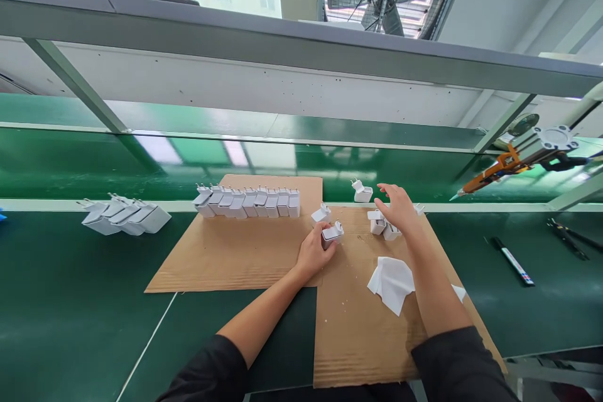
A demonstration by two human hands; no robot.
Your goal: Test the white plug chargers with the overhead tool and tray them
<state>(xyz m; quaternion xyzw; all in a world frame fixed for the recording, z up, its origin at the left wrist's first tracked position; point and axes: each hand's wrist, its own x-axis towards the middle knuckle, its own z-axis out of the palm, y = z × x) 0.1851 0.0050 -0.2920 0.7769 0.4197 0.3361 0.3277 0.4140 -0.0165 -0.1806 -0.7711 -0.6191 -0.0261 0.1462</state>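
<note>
My left hand (315, 247) grips a white plug adapter (332, 235) low over the cardboard, its pins pointing up. Just behind it stands another white adapter (321, 213). My right hand (398, 206) is raised over a small group of adapters (377, 222), fingers apart, and partly covers them; nothing shows between its fingers. One more adapter (362, 191) sits behind, left of the right fingertips. A row of several adapters (249, 202) stands pins up on the left cardboard sheet (235, 251). A white cloth (392, 282) lies near my right forearm.
Several leaning adapters (126, 216) form a group at the far left of the green table (70, 301). On the right lie a marker pen (512, 261) and black-handled pliers (568, 239). An orange tool (492, 174) hangs at the right. A grey shelf beam (282, 38) crosses above.
</note>
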